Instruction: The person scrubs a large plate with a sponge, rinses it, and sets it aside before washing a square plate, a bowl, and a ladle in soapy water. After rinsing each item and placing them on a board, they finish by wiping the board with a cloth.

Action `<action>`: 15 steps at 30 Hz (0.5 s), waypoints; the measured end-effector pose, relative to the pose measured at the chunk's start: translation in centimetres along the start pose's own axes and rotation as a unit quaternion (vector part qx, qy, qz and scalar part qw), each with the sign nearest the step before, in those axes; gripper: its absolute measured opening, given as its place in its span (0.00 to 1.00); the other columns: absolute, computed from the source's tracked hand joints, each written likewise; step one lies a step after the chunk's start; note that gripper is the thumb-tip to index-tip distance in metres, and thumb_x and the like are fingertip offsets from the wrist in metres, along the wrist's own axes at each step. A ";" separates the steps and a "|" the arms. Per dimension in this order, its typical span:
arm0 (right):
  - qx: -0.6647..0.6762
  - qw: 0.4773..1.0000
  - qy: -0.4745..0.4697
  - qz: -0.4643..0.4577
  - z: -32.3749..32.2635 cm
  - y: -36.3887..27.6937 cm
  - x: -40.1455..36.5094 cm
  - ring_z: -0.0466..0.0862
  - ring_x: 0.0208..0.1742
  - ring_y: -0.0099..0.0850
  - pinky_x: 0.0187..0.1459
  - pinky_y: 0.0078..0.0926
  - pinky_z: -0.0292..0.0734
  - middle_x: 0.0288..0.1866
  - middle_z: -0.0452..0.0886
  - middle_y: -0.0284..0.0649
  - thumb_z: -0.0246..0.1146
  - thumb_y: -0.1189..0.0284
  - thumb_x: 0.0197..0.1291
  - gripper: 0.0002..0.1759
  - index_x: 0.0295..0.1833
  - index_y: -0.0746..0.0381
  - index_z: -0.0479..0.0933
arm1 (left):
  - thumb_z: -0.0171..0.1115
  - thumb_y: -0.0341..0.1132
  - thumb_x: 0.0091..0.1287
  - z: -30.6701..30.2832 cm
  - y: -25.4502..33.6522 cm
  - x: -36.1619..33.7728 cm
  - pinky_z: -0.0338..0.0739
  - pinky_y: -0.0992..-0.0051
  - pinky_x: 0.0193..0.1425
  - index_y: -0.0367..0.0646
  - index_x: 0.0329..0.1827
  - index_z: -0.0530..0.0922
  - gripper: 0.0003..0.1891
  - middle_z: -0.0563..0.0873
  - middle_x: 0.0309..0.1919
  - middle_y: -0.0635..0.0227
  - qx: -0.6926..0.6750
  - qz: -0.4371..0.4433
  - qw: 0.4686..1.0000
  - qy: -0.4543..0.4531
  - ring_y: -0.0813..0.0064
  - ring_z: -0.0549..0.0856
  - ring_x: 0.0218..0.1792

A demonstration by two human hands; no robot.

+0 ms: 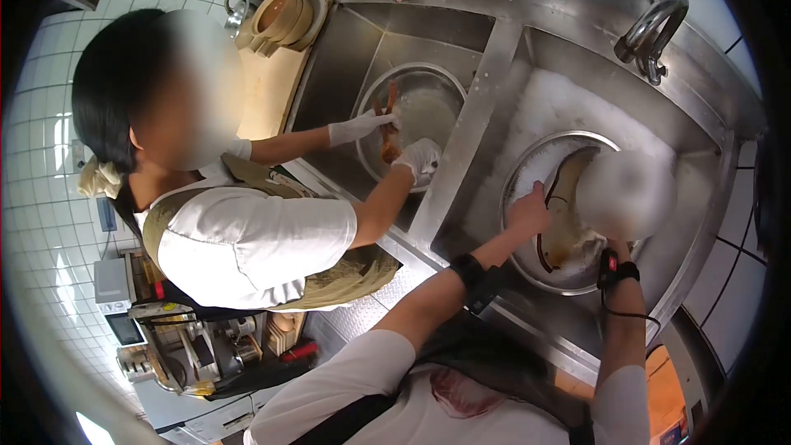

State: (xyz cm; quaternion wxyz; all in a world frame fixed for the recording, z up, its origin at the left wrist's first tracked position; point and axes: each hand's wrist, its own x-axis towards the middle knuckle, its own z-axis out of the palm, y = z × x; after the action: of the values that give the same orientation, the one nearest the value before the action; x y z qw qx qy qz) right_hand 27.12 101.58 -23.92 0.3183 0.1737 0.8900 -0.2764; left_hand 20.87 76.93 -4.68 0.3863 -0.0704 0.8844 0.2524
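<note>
My left hand is closed at the left edge of a brown dish that lies in a round metal basin full of suds. The basin sits in the right sink. My right hand is mostly hidden under a round foam-covered dish, which it holds up over the basin. Both my wrists wear black bands.
A person in a white shirt and apron stands at the left. Their gloved hands hold a brown item over a metal bowl in the left sink. Stacked beige bowls sit on the counter behind. Curved taps rise over each sink.
</note>
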 end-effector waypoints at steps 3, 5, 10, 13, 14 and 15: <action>0.148 0.983 0.093 -0.052 -2.1 -5.6 1.4 0.77 0.44 0.38 0.45 0.36 0.72 0.43 0.77 0.48 0.56 0.74 0.47 0.21 0.51 0.66 0.71 | 0.54 0.32 0.47 1.5 -0.3 0.5 0.73 0.60 0.45 0.40 0.62 0.58 0.34 0.80 0.38 0.49 0.022 0.012 0.998 0.055 0.51 0.79 0.43; 0.251 0.959 0.102 -0.084 -4.1 -10.1 0.3 0.77 0.47 0.39 0.47 0.39 0.71 0.46 0.76 0.49 0.54 0.74 0.49 0.24 0.55 0.67 0.68 | 0.56 0.35 0.47 1.4 0.1 0.7 0.73 0.61 0.43 0.40 0.62 0.58 0.35 0.81 0.37 0.49 0.051 0.011 0.998 0.035 0.51 0.80 0.41; 0.730 0.669 -0.057 -0.129 -4.6 -16.5 -7.0 0.76 0.43 0.24 0.41 0.25 0.72 0.44 0.75 0.33 0.56 0.78 0.49 0.30 0.61 0.57 0.62 | 0.60 0.39 0.47 -0.9 2.9 -0.2 0.73 0.58 0.41 0.41 0.52 0.65 0.28 0.81 0.32 0.51 0.111 0.091 0.983 0.114 0.50 0.81 0.36; 0.727 0.657 -0.195 -0.042 -0.1 -13.7 -8.9 0.75 0.45 0.27 0.46 0.26 0.71 0.47 0.73 0.36 0.57 0.77 0.48 0.29 0.60 0.60 0.63 | 0.59 0.37 0.47 -2.2 4.7 -0.3 0.73 0.57 0.38 0.41 0.49 0.66 0.25 0.81 0.29 0.52 0.156 0.154 0.968 0.121 0.49 0.81 0.33; 0.690 0.685 -0.222 -0.068 1.2 -12.5 -9.3 0.75 0.47 0.28 0.49 0.26 0.70 0.50 0.72 0.38 0.57 0.77 0.48 0.28 0.59 0.63 0.63 | 0.59 0.36 0.47 -2.4 5.4 -0.5 0.73 0.57 0.37 0.41 0.49 0.66 0.24 0.81 0.27 0.53 0.189 0.185 0.956 0.125 0.49 0.80 0.31; 0.692 0.686 -0.216 -0.066 1.2 -11.9 -10.5 0.75 0.47 0.28 0.49 0.26 0.70 0.50 0.72 0.38 0.57 0.77 0.48 0.28 0.59 0.63 0.63 | 0.58 0.31 0.46 -2.0 5.3 -0.1 0.73 0.58 0.34 0.44 0.49 0.67 0.23 0.81 0.26 0.54 0.186 0.263 0.932 0.166 0.52 0.80 0.30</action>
State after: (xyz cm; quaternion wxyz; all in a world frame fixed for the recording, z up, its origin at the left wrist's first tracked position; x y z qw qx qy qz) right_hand 29.59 90.12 -13.21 0.2724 0.2210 0.3621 -0.8636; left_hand 17.94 80.51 -1.36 0.1600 0.1976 0.9537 0.1605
